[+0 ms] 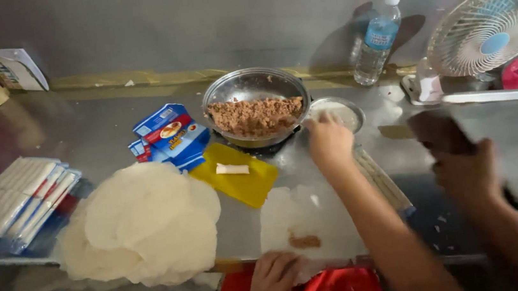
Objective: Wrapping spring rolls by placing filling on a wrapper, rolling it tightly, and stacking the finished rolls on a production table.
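Observation:
A thin white wrapper (308, 214) lies flat on the metal counter (97, 127) in front of me, with a small dab of brown filling (305, 241) near its close edge. My left hand (273, 283) curls over that close edge and grips it. My right hand (329, 141) reaches forward, fingers apart, with its fingertips at the rim of a small metal dish (345, 112). Beside the dish stands a metal bowl (253, 85) holding brown minced filling (254, 115).
A pile of round wrappers (142, 225) sits at the left, next to a yellow board (244, 185) carrying a white stick (232, 169). Blue packets (171, 135), wrapped white packs (15, 203), a water bottle (379, 40) and a fan (490, 25) stand around. Another person's hand (467, 172) holds something dark at the right.

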